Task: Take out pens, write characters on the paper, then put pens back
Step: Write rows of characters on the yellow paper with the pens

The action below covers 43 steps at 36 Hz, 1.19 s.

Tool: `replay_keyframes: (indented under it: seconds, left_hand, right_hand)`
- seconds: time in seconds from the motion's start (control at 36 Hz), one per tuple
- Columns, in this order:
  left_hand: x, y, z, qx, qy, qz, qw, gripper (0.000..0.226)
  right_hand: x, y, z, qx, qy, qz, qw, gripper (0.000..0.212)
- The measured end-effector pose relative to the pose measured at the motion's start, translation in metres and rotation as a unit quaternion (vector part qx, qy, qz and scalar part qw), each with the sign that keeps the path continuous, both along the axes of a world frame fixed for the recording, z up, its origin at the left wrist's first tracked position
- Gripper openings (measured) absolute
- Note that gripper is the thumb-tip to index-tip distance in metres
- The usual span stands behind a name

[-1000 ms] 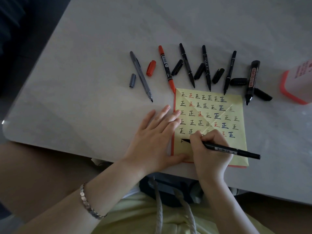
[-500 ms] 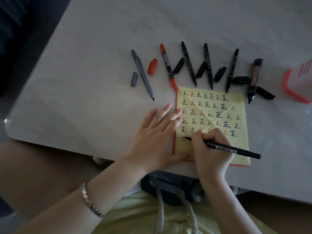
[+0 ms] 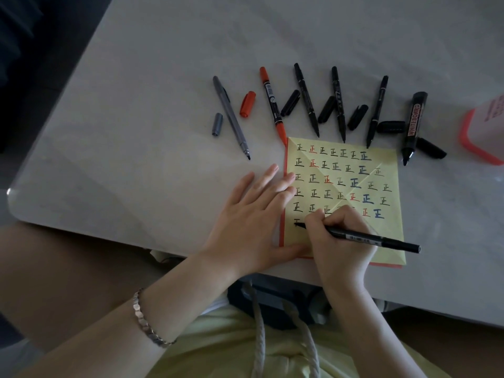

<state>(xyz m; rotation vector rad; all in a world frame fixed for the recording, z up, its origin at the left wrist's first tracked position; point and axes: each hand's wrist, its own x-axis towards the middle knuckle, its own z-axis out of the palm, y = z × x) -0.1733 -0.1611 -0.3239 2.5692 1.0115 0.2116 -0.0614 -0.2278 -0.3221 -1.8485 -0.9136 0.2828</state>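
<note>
At the right edge a red-rimmed container (image 3: 481,137) is cut off; at lower centre, the yellow paper (image 3: 390,222) is pressed flat by the spread left hand (image 3: 253,222), and a black pen (image 3: 381,240) is pinched on it by the right hand (image 3: 343,241).

The right hand (image 3: 343,241) has made only small writing strokes with the thin black felt-tip pen (image 3: 368,238), its tip staying at the near left of the square yellow paper (image 3: 387,230). The unfinished black character (image 3: 296,221) beneath the tip has grown. It was a small tick a second ago, and it now has a top bar and an upright. The whole scene also sits slightly higher in the view, because the head camera has shifted a little.
</note>
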Motion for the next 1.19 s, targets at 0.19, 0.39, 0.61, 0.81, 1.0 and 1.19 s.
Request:
replay_keyframes:
  seconds: [0.19, 0.39, 0.61, 0.81, 1.0, 1.19]
  left_hand:
    - [0.001, 0.000, -0.001, 0.001, 0.004, 0.000, 1.000, 0.088]
    - [0.001, -0.001, 0.000, -0.005, 0.003, 0.004, 1.000, 0.088]
    - [0.000, 0.000, -0.001, -0.002, 0.008, -0.002, 1.000, 0.089]
    - [0.000, 0.001, 0.001, -0.009, 0.014, -0.007, 1.000, 0.089]
    - [0.001, 0.000, 0.004, -0.005, 0.012, -0.009, 1.000, 0.077]
    - [0.007, 0.001, 0.000, 0.005, 0.009, -0.036, 0.999, 0.066]
  right_hand:
    - [0.000, -0.001, 0.000, 0.009, 0.018, -0.008, 1.000, 0.028]
    - [-0.001, 0.001, 0.002, -0.003, -0.023, 0.027, 0.999, 0.027]
    - [-0.002, 0.000, 0.002, 0.022, 0.004, -0.029, 0.999, 0.027]
    - [0.001, 0.000, 0.005, 0.032, 0.056, -0.057, 0.996, 0.026]
    - [0.014, 0.003, 0.022, 0.054, 0.292, -0.125, 0.947, 0.027]
    - [0.087, -0.011, 0.045, -0.002, 0.429, -0.128, 0.894, 0.032]
